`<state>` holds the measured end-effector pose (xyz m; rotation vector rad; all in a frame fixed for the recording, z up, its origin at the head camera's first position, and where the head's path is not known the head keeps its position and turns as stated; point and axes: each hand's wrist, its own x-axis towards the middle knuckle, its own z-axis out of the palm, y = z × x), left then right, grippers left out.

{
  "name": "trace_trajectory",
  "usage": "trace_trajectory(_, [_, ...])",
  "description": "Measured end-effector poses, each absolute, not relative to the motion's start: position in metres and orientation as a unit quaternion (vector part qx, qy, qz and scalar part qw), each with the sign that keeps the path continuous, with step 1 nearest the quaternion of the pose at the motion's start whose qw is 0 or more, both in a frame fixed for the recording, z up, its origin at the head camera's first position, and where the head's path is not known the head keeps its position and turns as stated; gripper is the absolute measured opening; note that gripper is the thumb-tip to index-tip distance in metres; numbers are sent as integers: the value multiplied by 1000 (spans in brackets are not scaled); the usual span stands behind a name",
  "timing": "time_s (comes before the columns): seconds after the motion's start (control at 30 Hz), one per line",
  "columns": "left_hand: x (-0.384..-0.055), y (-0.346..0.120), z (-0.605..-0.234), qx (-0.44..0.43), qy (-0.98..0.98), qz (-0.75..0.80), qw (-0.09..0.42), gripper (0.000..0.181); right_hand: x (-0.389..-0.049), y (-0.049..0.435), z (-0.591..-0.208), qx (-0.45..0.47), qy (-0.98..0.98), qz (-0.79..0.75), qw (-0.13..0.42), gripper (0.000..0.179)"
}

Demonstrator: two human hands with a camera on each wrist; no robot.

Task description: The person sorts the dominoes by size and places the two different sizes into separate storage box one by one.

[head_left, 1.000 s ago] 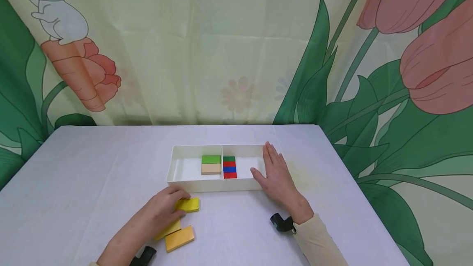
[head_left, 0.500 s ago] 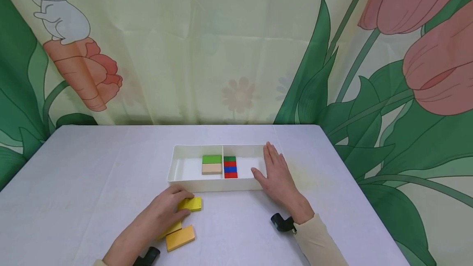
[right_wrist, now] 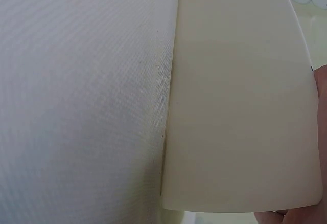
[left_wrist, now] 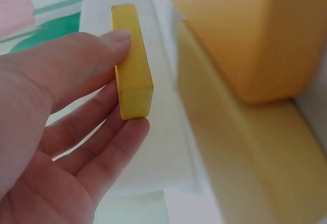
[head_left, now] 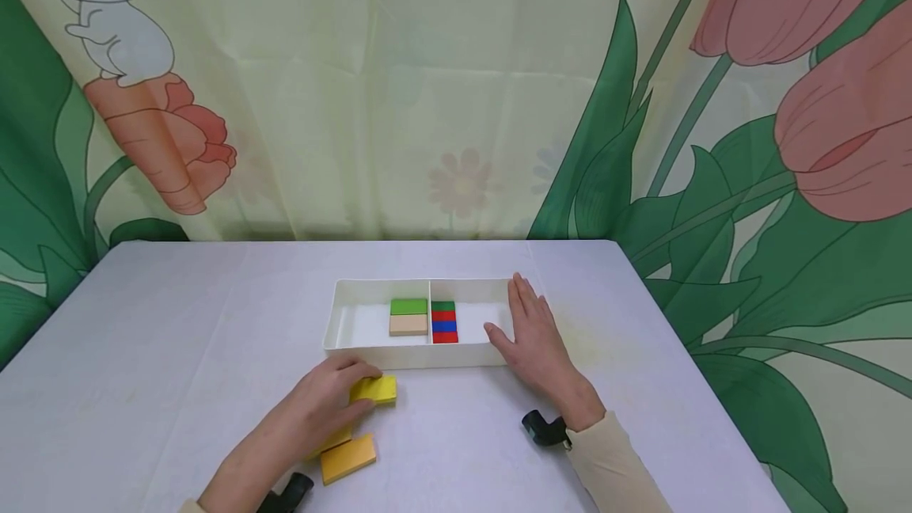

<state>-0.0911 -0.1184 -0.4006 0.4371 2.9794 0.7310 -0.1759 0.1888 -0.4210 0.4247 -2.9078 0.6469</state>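
My left hand [head_left: 317, 402] pinches a flat yellow block [head_left: 385, 390] just in front of a white divided tray [head_left: 406, 358]. In the left wrist view the thumb lies on one face of this yellow block [left_wrist: 134, 63], with fingers behind and below it. My right hand [head_left: 539, 345] rests at the tray's right end with straight fingers, the thumb near the front corner. From the right wrist, the tray [right_wrist: 240, 106] fills the middle, with part of the hand [right_wrist: 322, 127] at its rim. Near my left wrist lie a pale yellow block [head_left: 340, 437] and an orange-yellow block [head_left: 347, 459].
The tray's left compartment holds a light green block [head_left: 408, 307] and a beige block [head_left: 408, 325]. Against the divider, on the right side, sit small dark green [head_left: 443, 306], red [head_left: 443, 317] and blue [head_left: 444, 327] blocks and another red one. White cloth [head_left: 214, 339] covers the table.
My left hand has moved slightly right and forward, taking the yellow block with it. The right hand, the tray and the blocks inside have stayed put.
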Motion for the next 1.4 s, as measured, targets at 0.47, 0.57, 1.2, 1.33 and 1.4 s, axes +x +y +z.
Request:
trace_trajectory(0.47, [-96,-118,-381,234,944,228,-35,33,-177,189,-420,138,-964,219,58,85])
trace_trajectory(0.57, [-98,-118,-377,251,940,224,-49,33,-176,189,-420,136,-964,219,59,85])
trace_trajectory(1.2, [-123,-115,-361,280,925,239,-95,33,-173,188,-418,128,-967,212,54,86])
trace_trajectory(1.33, [-131,-116,-364,293,915,256,-103,31,-173,188,-418,128,-967,213,54,86])
trace_trajectory(1.4, [-135,-117,-365,292,915,263,-96,30,-173,187,-418,128,-968,211,52,86])
